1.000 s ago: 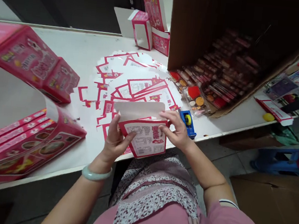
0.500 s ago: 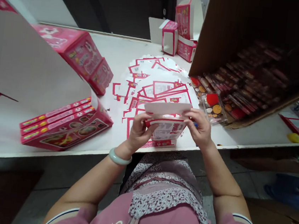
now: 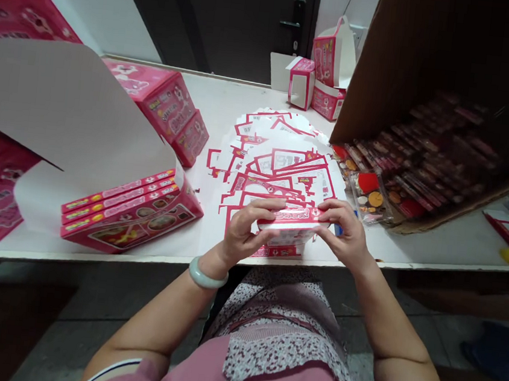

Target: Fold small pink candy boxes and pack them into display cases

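Observation:
A small pink and white box [image 3: 294, 218] is held upright near the table's front edge, its pink top panel folded over. My left hand [image 3: 250, 229] grips its left end between fingers and thumb. At the right end, my right hand [image 3: 343, 231] pinches it the same way. Under and behind the box lies a spread pile of flat pink and white printed cards [image 3: 280, 163]. A blue thing, mostly covered, shows beside my right fingers.
Three slim pink boxes [image 3: 119, 216] lean at the left beside a larger open carton with a white flap [image 3: 63, 104]. More pink boxes [image 3: 172, 109] stand behind. On the right, a big cardboard box [image 3: 366, 81] holds many clear packets [image 3: 372, 197]. Small boxes [image 3: 327, 101] sit at the back.
The white flap that stood up from the box is now folded down, with the pink top panel showing. Both hands still hold the box. The whole view has shifted slightly.

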`<state>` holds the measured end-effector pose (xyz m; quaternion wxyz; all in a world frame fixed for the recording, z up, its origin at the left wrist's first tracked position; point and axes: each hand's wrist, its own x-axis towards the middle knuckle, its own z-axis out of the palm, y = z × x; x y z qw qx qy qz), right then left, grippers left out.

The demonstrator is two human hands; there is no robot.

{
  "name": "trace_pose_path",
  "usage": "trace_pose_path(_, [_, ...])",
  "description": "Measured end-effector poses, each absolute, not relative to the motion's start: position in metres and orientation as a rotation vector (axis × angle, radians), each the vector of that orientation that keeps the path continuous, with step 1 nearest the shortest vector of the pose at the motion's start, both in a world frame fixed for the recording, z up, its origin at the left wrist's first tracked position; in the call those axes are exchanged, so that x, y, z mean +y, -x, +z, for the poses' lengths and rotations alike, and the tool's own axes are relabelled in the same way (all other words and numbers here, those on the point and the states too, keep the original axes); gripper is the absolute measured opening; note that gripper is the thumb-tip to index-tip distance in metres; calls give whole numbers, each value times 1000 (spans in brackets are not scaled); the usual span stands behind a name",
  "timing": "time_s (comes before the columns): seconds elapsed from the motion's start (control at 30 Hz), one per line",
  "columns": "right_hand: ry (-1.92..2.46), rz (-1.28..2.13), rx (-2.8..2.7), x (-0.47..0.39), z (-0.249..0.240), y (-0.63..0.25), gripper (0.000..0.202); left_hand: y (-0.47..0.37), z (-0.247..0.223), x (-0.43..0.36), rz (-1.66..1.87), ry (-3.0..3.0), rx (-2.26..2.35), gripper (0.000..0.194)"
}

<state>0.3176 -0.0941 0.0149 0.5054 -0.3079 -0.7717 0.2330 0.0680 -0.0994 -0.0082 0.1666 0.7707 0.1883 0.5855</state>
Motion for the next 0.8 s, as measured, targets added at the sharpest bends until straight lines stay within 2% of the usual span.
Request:
trace_pose_path(0.1, [759, 431, -1874, -95, 23, -313, 11, -72, -4, -99, 1701, -2155, 664, 25])
trace_pose_path(0.27, [789, 391, -1928, -97, 32, -311, 9, -69, 6, -94, 1702, -2164, 682, 15])
trace_pose_path(0.33, [762, 358, -1997, -99, 27, -314, 14, -61, 6, -93, 1603, -2285, 595, 18])
trace_pose_path(0.47, [698, 218, -2012, -103, 11, -316, 27, -53, 1, -87, 1459, -2415, 500, 37])
trace_pose_path(0.53, [710, 191, -1981, -102, 5, -315, 28, -53, 1, -83, 1453, -2369, 569, 33])
trace_pose_path(0.6, [750, 319, -1984, -100, 1, -322, 32, -52, 4, -82, 1456, -2296, 626, 28])
trace_pose_path(0.7, [983, 580, -1852, -98, -12, -357, 47, -51, 9, -89, 1576, -2153, 728, 28])
trace_pose_path(0.8, [1512, 517, -1672, -104, -39, -407, 33, -54, 6, -101, 1879, -1968, 896, 31])
